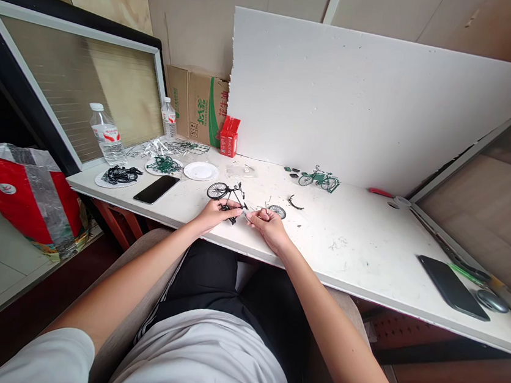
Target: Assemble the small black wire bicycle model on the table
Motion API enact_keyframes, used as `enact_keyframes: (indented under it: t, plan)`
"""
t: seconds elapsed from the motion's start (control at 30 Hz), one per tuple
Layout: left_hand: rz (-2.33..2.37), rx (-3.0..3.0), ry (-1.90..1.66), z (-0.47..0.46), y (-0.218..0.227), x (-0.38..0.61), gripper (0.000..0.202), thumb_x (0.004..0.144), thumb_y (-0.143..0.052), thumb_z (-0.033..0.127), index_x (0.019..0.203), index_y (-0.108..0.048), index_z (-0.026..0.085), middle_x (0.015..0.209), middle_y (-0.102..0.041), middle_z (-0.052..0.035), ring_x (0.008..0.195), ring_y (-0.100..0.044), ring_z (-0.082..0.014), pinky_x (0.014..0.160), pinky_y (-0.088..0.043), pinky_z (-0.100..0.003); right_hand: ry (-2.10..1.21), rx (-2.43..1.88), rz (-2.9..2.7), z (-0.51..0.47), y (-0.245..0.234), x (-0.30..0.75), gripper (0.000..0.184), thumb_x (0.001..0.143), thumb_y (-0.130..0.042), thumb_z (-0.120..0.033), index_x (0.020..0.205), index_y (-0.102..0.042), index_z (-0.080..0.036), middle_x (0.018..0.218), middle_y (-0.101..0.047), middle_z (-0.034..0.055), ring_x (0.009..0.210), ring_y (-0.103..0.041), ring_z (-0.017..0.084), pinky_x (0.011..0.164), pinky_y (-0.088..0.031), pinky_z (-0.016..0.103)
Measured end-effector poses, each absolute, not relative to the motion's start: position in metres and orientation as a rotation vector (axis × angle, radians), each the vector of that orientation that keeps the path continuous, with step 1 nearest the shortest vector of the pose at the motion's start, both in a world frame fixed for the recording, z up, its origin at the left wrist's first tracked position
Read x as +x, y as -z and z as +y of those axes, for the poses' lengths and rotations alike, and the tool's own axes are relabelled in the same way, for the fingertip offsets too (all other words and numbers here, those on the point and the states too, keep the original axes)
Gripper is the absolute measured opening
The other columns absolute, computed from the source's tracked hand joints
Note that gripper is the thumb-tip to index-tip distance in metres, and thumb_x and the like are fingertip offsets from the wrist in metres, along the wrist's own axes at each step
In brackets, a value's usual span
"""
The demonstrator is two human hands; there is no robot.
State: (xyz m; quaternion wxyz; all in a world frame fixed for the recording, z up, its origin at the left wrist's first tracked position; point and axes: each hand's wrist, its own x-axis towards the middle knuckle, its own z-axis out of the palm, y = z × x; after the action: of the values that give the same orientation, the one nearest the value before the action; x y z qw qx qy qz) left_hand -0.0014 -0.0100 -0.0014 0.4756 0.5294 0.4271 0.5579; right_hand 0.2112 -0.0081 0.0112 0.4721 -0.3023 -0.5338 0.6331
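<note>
My left hand (219, 214) is closed on a black model bicycle (235, 196) at the front of the table, with a spoked wheel (217, 191) on its far left end. Close beside it, my right hand (268, 225) is pinched, its fingertips near the bicycle's right end. Whatever those fingertips hold is too small to make out. A loose black spoked wheel (277, 211) lies just behind the right hand. Farther right rests a curved black part (295, 203). A green model bicycle (319, 179) stands at the back, with small dark pieces (291, 171) to its left.
Plates with black parts (122, 174) and green parts (164, 165) sit on the left, near a white plate (200, 171), a phone (157, 189) and water bottles (107, 135). A red box (229, 137) stands behind. Another phone (453, 286) and a mouse (492, 300) lie right.
</note>
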Motion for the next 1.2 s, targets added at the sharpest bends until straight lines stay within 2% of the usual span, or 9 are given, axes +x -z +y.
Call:
enact_keyframes:
  t: [0.4,0.6,0.87,1.2]
  plan:
    - [1.037,1.305,-1.351,-0.0097,0.0014,-0.0019,0.047,0.065,-0.094,0.046,0.097,-0.078,0.015,0.103,-0.078,-0.0108,0.098,-0.07,-0.0246,0.093,-0.054,-0.041,-1.552,-0.764,-1.318,-0.0061,-0.0092,0.2113,0.067,0.065,-0.095,-0.048,0.07,-0.032,-0.025,0.078,-0.066,0.0003,0.078,-0.065,0.019,0.077,-0.05,0.034]
    - [1.051,1.309,-1.349,-0.0114,0.0,-0.0014,0.047,0.065,-0.094,0.046,0.097,-0.079,0.016,0.101,-0.078,-0.0103,0.098,-0.07,-0.0253,0.093,-0.054,-0.041,-1.536,-0.794,-1.339,-0.0078,-0.0121,0.2108,0.069,0.063,-0.094,-0.053,0.069,-0.032,-0.025,0.076,-0.064,0.001,0.079,-0.065,0.02,0.078,-0.052,0.035]
    - [1.067,1.348,-1.332,-0.0116,0.0005,-0.0017,0.047,0.068,-0.093,0.048,0.099,-0.079,0.016,0.102,-0.078,-0.011,0.098,-0.07,-0.025,0.091,-0.054,-0.04,-1.534,-0.762,-1.353,-0.0068,-0.01,0.2109,0.067,0.067,-0.093,-0.051,0.069,-0.032,-0.025,0.077,-0.063,0.0003,0.076,-0.064,0.018,0.075,-0.05,0.033]
    - [1.075,1.403,-1.332,-0.0106,0.0015,-0.0009,0.046,0.07,-0.09,0.049,0.099,-0.078,0.016,0.102,-0.077,-0.0102,0.095,-0.07,-0.0231,0.09,-0.054,-0.039,-1.529,-0.793,-1.362,-0.0098,-0.0142,0.21,0.07,0.064,-0.094,-0.056,0.068,-0.031,-0.024,0.074,-0.061,-0.0006,0.074,-0.065,0.018,0.074,-0.05,0.032]
